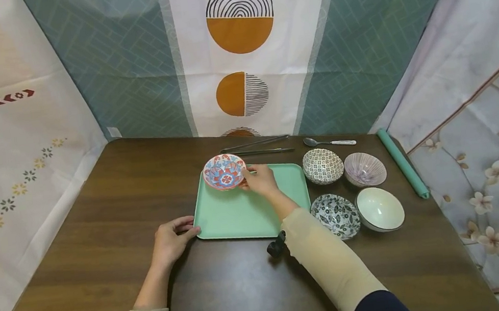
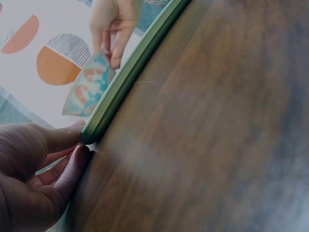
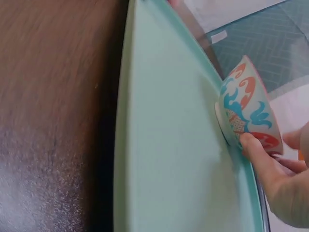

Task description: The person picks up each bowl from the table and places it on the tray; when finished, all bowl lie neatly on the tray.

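Note:
My right hand pinches the right side of a small bowl with a red and blue pattern. The bowl is over the far left part of a mint green tray; whether its foot touches the tray I cannot tell. In the right wrist view the bowl stands near the tray's far rim, thumb against its outside. My left hand grips the tray's near left corner. The left wrist view has thumb and fingers of the left hand on either side of the tray's edge.
Right of the tray stand a checked bowl, a purple-streaked bowl, a black-and-white leafy bowl and a cream bowl. Behind lie chopsticks, a spoon and metal tongs or similar. A green roll lies far right.

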`<state>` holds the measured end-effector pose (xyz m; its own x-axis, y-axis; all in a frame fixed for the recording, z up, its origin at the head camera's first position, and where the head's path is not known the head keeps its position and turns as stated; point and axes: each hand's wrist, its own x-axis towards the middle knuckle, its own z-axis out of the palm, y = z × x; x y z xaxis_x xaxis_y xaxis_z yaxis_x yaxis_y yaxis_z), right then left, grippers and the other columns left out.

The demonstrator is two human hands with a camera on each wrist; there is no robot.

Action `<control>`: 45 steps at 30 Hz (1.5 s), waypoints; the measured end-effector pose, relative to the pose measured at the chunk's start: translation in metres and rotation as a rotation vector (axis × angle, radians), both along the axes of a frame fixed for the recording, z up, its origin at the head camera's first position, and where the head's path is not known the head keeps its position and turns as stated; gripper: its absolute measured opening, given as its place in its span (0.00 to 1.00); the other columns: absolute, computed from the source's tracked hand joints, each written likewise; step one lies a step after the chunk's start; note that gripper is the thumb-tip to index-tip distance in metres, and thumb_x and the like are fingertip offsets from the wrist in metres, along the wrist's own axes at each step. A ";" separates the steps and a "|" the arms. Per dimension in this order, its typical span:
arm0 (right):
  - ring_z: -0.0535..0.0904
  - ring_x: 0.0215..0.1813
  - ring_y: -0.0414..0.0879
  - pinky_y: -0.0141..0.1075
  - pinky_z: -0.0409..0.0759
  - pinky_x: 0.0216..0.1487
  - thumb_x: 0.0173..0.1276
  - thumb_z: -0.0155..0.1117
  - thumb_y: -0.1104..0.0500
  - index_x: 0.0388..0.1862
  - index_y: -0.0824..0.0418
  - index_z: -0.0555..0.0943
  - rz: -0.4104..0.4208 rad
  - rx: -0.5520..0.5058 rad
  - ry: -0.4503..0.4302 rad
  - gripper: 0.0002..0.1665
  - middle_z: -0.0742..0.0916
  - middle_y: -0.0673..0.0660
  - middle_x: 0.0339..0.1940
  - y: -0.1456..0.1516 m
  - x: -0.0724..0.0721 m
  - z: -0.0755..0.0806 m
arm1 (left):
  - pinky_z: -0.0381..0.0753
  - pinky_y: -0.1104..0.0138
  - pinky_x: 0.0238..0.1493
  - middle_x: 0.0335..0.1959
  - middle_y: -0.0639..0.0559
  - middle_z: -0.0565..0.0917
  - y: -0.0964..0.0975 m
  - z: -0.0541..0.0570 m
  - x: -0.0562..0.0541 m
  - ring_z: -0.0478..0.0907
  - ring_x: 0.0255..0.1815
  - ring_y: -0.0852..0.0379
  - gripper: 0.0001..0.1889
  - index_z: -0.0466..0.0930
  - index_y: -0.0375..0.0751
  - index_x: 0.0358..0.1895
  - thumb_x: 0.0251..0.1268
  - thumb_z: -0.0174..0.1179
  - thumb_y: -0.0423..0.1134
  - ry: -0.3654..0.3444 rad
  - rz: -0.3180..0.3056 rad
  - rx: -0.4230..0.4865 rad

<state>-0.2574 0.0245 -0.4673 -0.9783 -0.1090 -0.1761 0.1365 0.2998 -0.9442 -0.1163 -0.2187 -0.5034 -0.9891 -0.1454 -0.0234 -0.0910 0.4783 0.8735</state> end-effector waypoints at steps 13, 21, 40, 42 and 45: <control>0.79 0.64 0.57 0.39 0.79 0.60 0.79 0.58 0.62 0.67 0.75 0.73 0.147 -0.222 -0.056 0.25 0.82 0.68 0.61 -0.012 0.017 -0.002 | 0.78 0.74 0.36 0.39 0.41 0.89 0.000 0.001 0.003 0.87 0.45 0.46 0.18 0.85 0.31 0.54 0.63 0.72 0.36 -0.001 -0.001 -0.014; 0.78 0.64 0.55 0.41 0.78 0.61 0.78 0.59 0.57 0.72 0.67 0.70 0.142 -0.127 -0.049 0.28 0.81 0.63 0.62 0.005 0.027 0.001 | 0.78 0.74 0.36 0.39 0.41 0.89 0.002 0.004 0.002 0.86 0.45 0.45 0.18 0.85 0.31 0.54 0.63 0.72 0.36 -0.001 0.000 -0.013; 0.78 0.65 0.55 0.47 0.74 0.65 0.77 0.61 0.57 0.70 0.67 0.73 0.099 -0.037 0.100 0.27 0.83 0.63 0.60 0.063 0.058 0.024 | 0.78 0.75 0.37 0.40 0.41 0.89 -0.001 0.002 0.003 0.86 0.46 0.45 0.19 0.85 0.31 0.55 0.64 0.72 0.37 -0.019 -0.001 0.006; 0.79 0.65 0.55 0.47 0.75 0.64 0.77 0.61 0.56 0.69 0.66 0.74 0.099 -0.016 0.125 0.27 0.84 0.62 0.59 0.069 0.061 0.026 | 0.78 0.75 0.37 0.40 0.41 0.89 -0.001 0.002 0.002 0.86 0.46 0.45 0.19 0.85 0.31 0.55 0.64 0.72 0.37 -0.017 -0.003 0.007; 0.78 0.64 0.56 0.48 0.75 0.64 0.77 0.62 0.54 0.68 0.65 0.75 0.094 0.021 0.151 0.26 0.85 0.61 0.58 0.080 0.066 0.027 | 0.78 0.75 0.37 0.40 0.40 0.89 0.000 0.002 0.002 0.86 0.46 0.45 0.19 0.85 0.31 0.55 0.64 0.72 0.37 -0.017 -0.002 0.005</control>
